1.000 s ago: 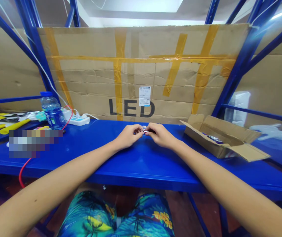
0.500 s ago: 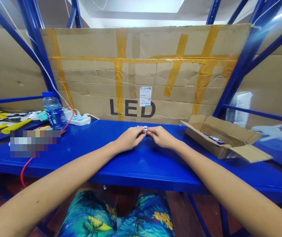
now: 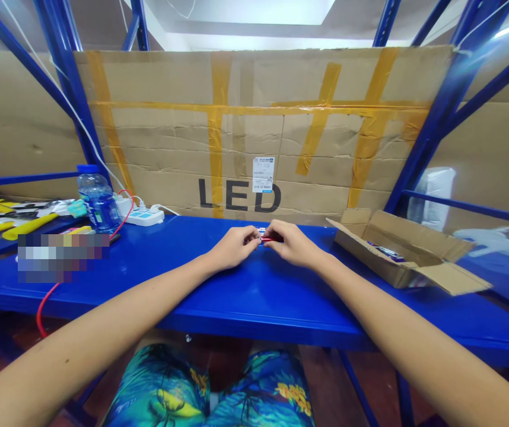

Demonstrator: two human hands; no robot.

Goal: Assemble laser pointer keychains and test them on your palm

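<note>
Over the middle of the blue table, my two hands nearly meet. A slim red, pen-like piece with a pale end lies between them. My right hand is closed on the red piece, thumb and fingers pinching it. The fingers of my left hand are curled together at its pale end. Just behind the fingertips, small silver and blue slim items show, partly hidden by the hands.
An open cardboard box on the right holds slim silver and dark items. At left stand a water bottle and a white power strip, with a red cable and yellow-handled tools. A large taped carton closes off the back.
My hands have moved slightly apart, and the right hand has turned a little. More of the red piece now shows between the fingers.
</note>
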